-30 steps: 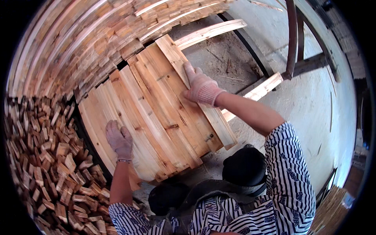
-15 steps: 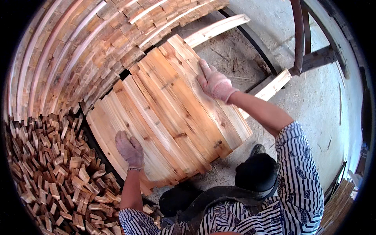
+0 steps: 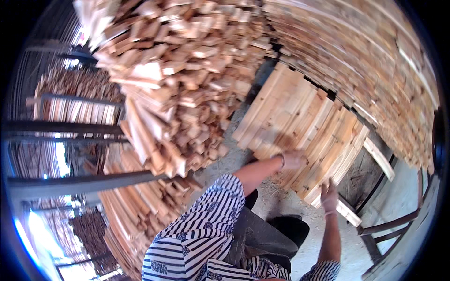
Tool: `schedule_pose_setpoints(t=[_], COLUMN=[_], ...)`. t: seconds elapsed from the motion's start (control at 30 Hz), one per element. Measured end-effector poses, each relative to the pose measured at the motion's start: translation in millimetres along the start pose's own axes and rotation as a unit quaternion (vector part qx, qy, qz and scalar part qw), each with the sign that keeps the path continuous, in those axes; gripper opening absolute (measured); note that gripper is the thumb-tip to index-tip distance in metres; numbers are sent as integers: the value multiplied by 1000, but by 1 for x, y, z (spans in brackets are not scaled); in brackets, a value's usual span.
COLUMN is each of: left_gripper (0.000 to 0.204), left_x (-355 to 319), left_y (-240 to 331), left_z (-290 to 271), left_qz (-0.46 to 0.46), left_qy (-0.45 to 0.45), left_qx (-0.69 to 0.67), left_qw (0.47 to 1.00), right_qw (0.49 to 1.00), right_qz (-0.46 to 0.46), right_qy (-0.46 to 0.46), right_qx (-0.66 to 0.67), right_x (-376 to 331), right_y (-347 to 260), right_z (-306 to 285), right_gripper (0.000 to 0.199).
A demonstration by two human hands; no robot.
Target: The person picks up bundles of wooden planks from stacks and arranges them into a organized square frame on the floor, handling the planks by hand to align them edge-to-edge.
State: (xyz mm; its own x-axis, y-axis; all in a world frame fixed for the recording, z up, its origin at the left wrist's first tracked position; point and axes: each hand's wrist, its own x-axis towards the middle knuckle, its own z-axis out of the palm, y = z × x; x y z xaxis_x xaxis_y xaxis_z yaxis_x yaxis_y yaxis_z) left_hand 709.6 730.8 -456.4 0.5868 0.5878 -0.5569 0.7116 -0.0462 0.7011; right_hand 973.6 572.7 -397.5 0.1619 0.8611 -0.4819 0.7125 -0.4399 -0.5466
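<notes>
A big panel of pale wooden planks [image 3: 295,107] lies tilted in front of me, its far edge against a tall stack of planks [image 3: 375,61]. My left hand [image 3: 293,159], in a light glove, grips the panel's near edge. My right hand [image 3: 329,196], gloved too, holds the near right corner, where a loose plank [image 3: 349,213] sticks out beneath. Both striped sleeves come in from the lower edge.
A heap of short wood offcuts [image 3: 187,93] rises left of the panel. Another loose plank [image 3: 378,159] and a dark metal frame [image 3: 389,225] lie on the dusty floor at the right. Steel beams [image 3: 70,182] and more plank stacks [image 3: 136,215] fill the left.
My view has swung round sharply, so the panel now sits upper right. Both hands have shifted from the panel's face and side to its near edge.
</notes>
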Motion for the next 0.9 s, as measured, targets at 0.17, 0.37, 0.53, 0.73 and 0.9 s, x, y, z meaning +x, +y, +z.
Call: schedule_pose_setpoints(t=[0.17,0.37,0.53,0.73,0.9], left_gripper=[71,38,20,24,64], left_x=[-210,-453,-606,-758,-811], left_y=[133,149,119,-33,-30], left_z=[-1,58,151,380,210], left_qz=[-56,-258,-161,11,-181], left_qy=[6,266,515,645,681], left_qx=[-369,-603,-635,-711,-708], left_qw=[928,707,552,280,-37], right_qw=[973,944,948,890,851], right_qz=[79,43,109,113,95], right_qy=[-202,-309,-296,-430,-515], right_qx=[-82,-107,46,98,32], right_x=[-140,-216,-199,-264,-337], right_y=[139,25,-30,-183,-308], right_z=[7,-84,-81,-46,54], right_gripper=[66,67,63,48,54])
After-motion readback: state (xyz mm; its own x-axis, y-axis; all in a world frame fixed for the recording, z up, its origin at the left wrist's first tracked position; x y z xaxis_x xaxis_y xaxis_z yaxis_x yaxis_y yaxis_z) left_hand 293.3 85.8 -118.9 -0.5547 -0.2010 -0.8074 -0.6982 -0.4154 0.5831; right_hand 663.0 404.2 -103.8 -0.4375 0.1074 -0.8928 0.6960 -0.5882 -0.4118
